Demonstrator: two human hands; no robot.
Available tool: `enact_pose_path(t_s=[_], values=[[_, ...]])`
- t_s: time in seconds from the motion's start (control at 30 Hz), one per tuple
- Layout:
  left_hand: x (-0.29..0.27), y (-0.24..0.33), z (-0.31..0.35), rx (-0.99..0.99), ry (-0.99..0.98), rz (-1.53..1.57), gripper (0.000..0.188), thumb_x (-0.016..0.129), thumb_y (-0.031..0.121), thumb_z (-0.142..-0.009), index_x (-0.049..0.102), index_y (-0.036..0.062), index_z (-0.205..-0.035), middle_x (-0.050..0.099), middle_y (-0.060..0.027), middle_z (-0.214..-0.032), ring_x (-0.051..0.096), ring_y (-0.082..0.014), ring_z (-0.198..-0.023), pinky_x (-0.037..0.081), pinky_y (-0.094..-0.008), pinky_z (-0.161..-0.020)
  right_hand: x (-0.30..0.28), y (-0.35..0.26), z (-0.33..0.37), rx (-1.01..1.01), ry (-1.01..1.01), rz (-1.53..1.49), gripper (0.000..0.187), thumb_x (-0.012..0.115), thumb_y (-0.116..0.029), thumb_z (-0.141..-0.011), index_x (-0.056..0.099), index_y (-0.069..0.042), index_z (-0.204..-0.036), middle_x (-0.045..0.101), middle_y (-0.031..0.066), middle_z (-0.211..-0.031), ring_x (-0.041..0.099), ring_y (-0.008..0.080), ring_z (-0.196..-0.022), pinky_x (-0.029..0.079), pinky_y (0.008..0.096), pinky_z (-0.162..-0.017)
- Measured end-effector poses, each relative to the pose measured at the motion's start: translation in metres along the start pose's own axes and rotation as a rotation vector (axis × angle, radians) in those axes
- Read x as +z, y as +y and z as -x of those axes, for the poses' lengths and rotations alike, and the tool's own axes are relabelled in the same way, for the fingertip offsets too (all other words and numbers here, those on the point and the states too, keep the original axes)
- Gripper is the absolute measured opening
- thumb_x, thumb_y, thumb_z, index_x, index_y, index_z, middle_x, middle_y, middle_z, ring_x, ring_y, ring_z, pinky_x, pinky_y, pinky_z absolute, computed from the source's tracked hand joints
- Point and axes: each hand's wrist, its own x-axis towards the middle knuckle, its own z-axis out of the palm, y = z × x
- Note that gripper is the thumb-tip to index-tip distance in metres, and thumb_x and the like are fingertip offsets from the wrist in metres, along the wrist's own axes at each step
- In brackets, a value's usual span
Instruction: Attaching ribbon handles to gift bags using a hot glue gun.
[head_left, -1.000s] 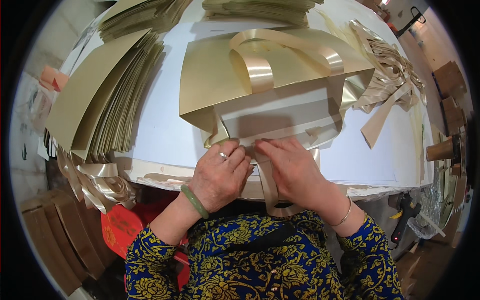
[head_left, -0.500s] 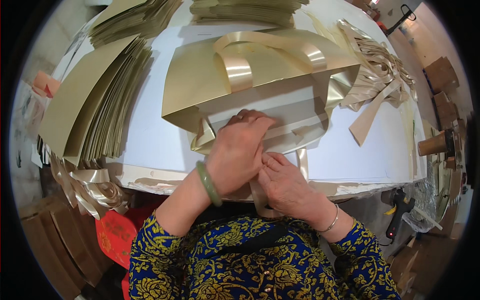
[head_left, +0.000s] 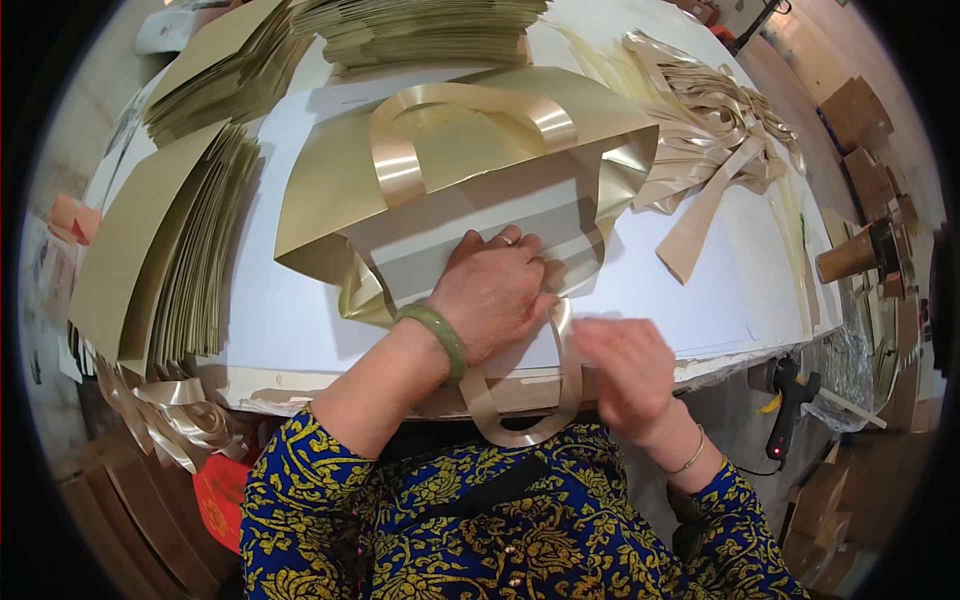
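A gold paper bag (head_left: 340, 180) lies on the table with its white-lined mouth facing me. One cream satin ribbon handle (head_left: 398, 160) arches over its far panel. The other ribbon handle (head_left: 482, 410) hangs from the near edge toward my lap. My left hand (head_left: 490, 295), with a green bangle, grips that near edge. Its fingers reach inside the mouth and its thumb lies outside, by the ribbon's right end. My right hand (head_left: 632, 375) is off the bag, just right of the hanging ribbon. Its fingers extend leftward, somewhat blurred, and I see nothing in them.
Stacks of flat gold bags (head_left: 165, 250) stand at the left and far side. Loose ribbons (head_left: 715, 125) lie on the table's right, and more ribbons (head_left: 175, 415) hang at the lower left. A black glue gun (head_left: 788, 405) with a red light sits beyond the right edge.
My right hand has let go of the near edge and moved right. My left hand remains at the bag's edge, and the near ribbon loop now shows fully. The whole view has shifted slightly.
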Motion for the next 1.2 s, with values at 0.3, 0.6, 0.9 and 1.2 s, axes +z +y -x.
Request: enact_pose_path(t_s=[0.3,0.6,0.9,1.2], values=[[0.019,0.004,-0.009,-0.134,0.321,0.237,0.014,0.072,0.014,-0.081,0.072,0.0086,-0.094,0.065,-0.0079,-0.091,0.062,-0.0283,-0.092,0.049,-0.0399,-0.084,0.005,0.009,-0.007,0.071,0.02,0.124,0.053,0.061,0.007,-0.065,0.061,0.005,-0.117,0.066,0.0179,-0.117,0.063,0.0342,-0.109,0.05,0.0408,-0.086],[0.032,-0.013,-0.011,-0.199,0.329,0.543,0.012,0.071,0.015,-0.08,0.077,0.0154,-0.091,0.07,-0.002,-0.087,0.063,-0.0221,-0.086,0.044,-0.0369,-0.079,0.014,0.02,-0.008,0.129,-0.232,0.222,0.049,0.062,0.0,-0.075,0.059,0.002,-0.124,0.062,0.0137,-0.127,0.057,0.0299,-0.121,0.043,0.0411,-0.1],[0.024,0.006,-0.001,0.139,0.264,-0.056,0.021,0.069,0.009,-0.077,0.071,0.0076,-0.097,0.064,-0.0026,-0.097,0.061,-0.0236,-0.099,0.047,-0.0395,-0.089,0.004,0.019,-0.006,0.095,-0.133,0.161,0.046,0.062,0.001,-0.073,0.061,0.001,-0.119,0.066,0.0126,-0.121,0.061,0.03,-0.114,0.048,0.039,-0.093],[0.024,0.004,0.002,0.22,0.25,-0.135,0.023,0.064,0.012,-0.081,0.065,0.0013,-0.101,0.059,-0.0059,-0.099,0.059,-0.0233,-0.101,0.047,-0.0386,-0.088,-0.116,0.033,0.134,0.71,0.306,0.35,0.036,0.054,0.01,-0.082,0.067,0.001,-0.114,0.07,0.0111,-0.103,0.065,0.0206,-0.096,0.05,0.0293,-0.086]])
